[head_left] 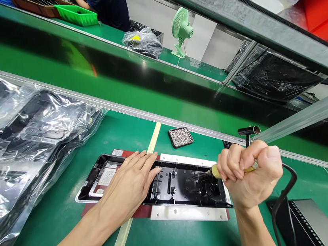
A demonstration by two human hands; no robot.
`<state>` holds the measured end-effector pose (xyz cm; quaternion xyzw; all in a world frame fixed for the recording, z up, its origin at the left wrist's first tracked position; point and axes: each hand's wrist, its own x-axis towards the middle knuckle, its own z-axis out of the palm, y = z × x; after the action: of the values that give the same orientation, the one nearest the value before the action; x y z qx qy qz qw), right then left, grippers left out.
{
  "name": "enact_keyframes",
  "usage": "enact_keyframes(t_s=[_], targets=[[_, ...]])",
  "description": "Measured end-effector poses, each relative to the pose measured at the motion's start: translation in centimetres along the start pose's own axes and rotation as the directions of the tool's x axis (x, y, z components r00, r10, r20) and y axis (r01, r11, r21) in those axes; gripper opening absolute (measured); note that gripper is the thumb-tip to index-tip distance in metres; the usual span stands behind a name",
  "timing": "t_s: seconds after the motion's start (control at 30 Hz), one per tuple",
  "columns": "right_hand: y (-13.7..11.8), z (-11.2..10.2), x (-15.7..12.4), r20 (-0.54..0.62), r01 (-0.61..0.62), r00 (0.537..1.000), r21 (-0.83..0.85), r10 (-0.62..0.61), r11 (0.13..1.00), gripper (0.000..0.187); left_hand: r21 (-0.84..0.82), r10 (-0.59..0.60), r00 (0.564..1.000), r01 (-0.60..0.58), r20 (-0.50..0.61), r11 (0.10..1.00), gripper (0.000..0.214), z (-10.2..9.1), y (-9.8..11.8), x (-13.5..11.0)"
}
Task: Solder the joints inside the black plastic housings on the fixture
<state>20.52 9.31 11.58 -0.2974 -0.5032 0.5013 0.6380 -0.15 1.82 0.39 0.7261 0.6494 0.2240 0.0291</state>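
A long black plastic housing (183, 184) lies on the bench in a white and dark red fixture (190, 213). My left hand (134, 174) rests flat across the housing's left half, its fingers stretched out and close together. In my right hand (250, 172) is a soldering iron with a yellow handle (216, 171), gripped in a fist. Its metal tip points left into the right part of the housing; exact contact is hard to see. Behind the fixture sits a small black tray (181, 137) of tiny metal pieces.
Plastic-wrapped black panels (34, 135) cover the left side. A black tubular stand (248, 130) and black cable (290, 179) are at right, near a black panel (310, 220). Beyond the green belt (101, 75) are a person (109, 6), a green basket (77, 16) and a fan (181, 29).
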Motion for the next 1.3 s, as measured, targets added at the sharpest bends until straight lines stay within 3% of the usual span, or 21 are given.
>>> enact_keyframes(t_s=[1.3], targets=[[-0.1, 0.03, -0.02, 0.03, 0.015, 0.999, 0.002, -0.015, 1.0, 0.043, 0.009, 0.031, 0.999, -0.03, -0.015, 0.999, 0.048, 0.26, -0.17, -0.11]])
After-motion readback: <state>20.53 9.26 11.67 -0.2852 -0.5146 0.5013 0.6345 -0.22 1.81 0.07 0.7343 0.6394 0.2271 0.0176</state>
